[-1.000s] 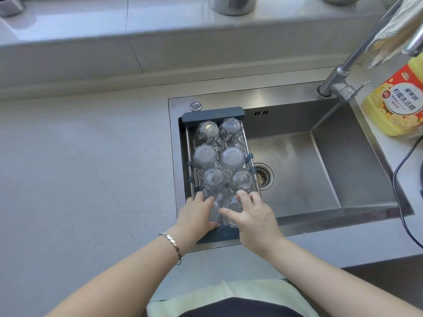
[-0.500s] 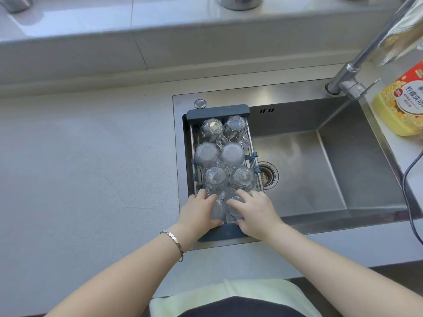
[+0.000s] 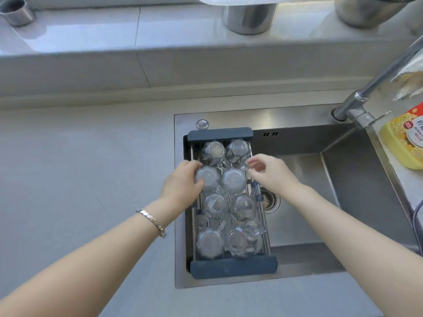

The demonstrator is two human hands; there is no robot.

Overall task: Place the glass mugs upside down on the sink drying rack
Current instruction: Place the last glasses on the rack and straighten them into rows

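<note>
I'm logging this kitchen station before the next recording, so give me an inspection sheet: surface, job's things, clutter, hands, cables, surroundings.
Surface: grey countertop, bare where visible; steel sink set into it.
Job's things: eight glass mugs, bases up, in four rows of two on the drying rack, which spans the sink's left side; nearest-left mug.
Clutter: yellow detergent bottle at the sink's right edge.
Hands: left hand touching the second-row left mug; right hand open beside the second-row right mug, grip not clear.
Cables: dark cable at the right edge.
Surroundings: faucet behind the sink; metal containers on the sill.
</note>
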